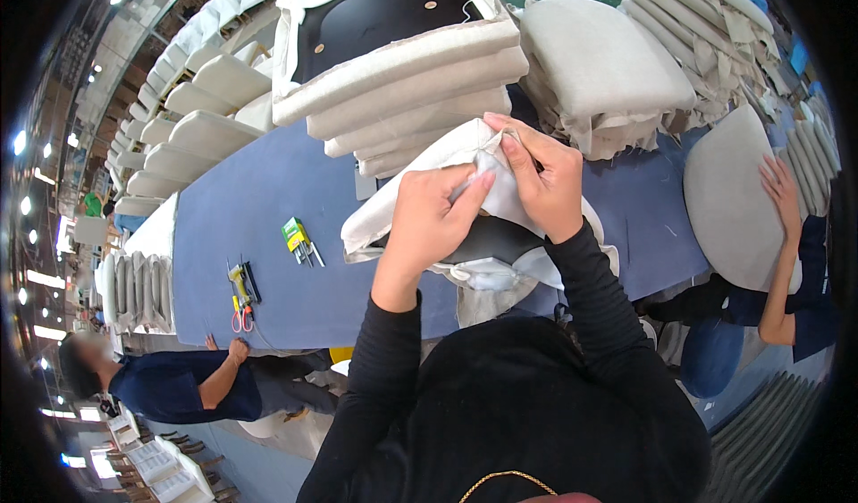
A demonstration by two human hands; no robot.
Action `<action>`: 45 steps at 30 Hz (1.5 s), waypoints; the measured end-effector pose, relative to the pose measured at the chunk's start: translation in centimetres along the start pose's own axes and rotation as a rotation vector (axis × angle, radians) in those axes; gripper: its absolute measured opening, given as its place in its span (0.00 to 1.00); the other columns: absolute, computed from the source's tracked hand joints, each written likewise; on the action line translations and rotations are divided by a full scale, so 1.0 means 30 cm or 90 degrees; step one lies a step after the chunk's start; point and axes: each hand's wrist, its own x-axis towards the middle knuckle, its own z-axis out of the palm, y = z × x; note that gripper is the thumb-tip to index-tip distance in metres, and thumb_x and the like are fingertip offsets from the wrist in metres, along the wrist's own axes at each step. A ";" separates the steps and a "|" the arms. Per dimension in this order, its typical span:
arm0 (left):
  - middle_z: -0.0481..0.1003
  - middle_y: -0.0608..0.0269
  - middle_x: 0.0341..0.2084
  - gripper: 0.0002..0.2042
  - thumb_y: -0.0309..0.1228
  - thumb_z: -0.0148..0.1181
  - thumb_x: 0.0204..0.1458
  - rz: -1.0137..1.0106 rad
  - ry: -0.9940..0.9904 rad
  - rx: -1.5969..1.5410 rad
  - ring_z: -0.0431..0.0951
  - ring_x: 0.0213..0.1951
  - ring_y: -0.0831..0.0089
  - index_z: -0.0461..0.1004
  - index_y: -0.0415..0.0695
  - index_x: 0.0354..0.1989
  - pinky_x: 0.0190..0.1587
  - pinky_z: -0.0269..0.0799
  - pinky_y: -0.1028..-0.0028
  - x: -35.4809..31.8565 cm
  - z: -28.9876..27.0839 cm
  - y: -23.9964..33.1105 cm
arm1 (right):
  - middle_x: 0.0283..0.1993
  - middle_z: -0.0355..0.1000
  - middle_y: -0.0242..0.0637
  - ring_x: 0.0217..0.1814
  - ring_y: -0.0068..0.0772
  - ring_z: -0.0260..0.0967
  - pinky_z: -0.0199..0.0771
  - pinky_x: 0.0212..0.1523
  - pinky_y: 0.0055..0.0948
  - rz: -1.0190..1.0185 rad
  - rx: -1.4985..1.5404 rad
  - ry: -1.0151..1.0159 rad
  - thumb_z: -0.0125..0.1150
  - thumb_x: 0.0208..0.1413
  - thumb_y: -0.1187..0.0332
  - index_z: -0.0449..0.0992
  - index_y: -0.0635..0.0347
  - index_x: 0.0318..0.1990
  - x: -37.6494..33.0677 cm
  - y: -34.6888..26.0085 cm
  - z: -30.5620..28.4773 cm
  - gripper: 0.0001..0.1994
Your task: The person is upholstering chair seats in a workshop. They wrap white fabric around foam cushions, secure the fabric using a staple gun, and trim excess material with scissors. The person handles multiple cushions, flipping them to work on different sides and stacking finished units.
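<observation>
A seat cushion with an off-white fabric cover (368, 226) and a black underside (490, 238) leans up in front of me at the near edge of the blue work table (313, 181). Its cover is folded over the rim toward me. My left hand (431, 215) is closed, pinching a fold of this fabric between thumb and fingers. Just to its right, my right hand (547, 177) grips the gathered cloth at the cushion's upper corner. White lining lies bunched between both hands. Part of the underside is hidden behind my left hand and the loose cloth.
Stacked beige cushions (402, 83) stand just beyond my hands; another pile (608, 56) is to their right. Left on the table lie a yellow-green tool (238, 280), red-handled scissors (241, 318) and a green box (294, 233). A person (192, 382) stands left; another's hand (782, 195) touches a cushion.
</observation>
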 end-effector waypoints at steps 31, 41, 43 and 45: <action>0.81 0.53 0.59 0.37 0.34 0.83 0.37 0.149 0.130 -0.054 0.81 0.59 0.47 0.79 0.45 0.62 0.63 0.74 0.56 -0.011 0.023 0.059 | 0.46 0.85 0.44 0.50 0.30 0.82 0.81 0.55 0.34 0.152 0.259 -0.014 0.50 0.80 0.58 0.82 0.69 0.50 -0.101 -0.008 -0.097 0.20; 0.82 0.54 0.55 0.38 0.37 0.81 0.38 0.182 -0.047 -0.030 0.83 0.56 0.50 0.79 0.48 0.65 0.58 0.78 0.56 -0.204 -0.012 0.022 | 0.26 0.64 0.39 0.32 0.44 0.70 0.75 0.46 0.46 0.429 0.644 0.023 0.37 0.74 0.46 0.65 0.53 0.37 -0.186 -0.019 -0.278 0.21; 0.82 0.54 0.56 0.37 0.38 0.81 0.39 0.216 -0.052 -0.066 0.83 0.55 0.51 0.80 0.50 0.65 0.57 0.78 0.56 -0.255 -0.015 0.009 | 0.32 0.67 0.38 0.37 0.40 0.71 0.73 0.48 0.42 0.475 0.525 0.007 0.41 0.71 0.50 0.68 0.54 0.40 -0.201 0.028 -0.299 0.18; 0.82 0.57 0.57 0.35 0.40 0.80 0.40 0.223 -0.078 -0.090 0.83 0.54 0.53 0.82 0.55 0.63 0.55 0.78 0.56 -0.314 -0.040 -0.002 | 0.39 0.70 0.38 0.43 0.35 0.70 0.71 0.50 0.37 0.493 0.402 -0.052 0.44 0.68 0.54 0.71 0.57 0.44 -0.204 0.110 -0.302 0.16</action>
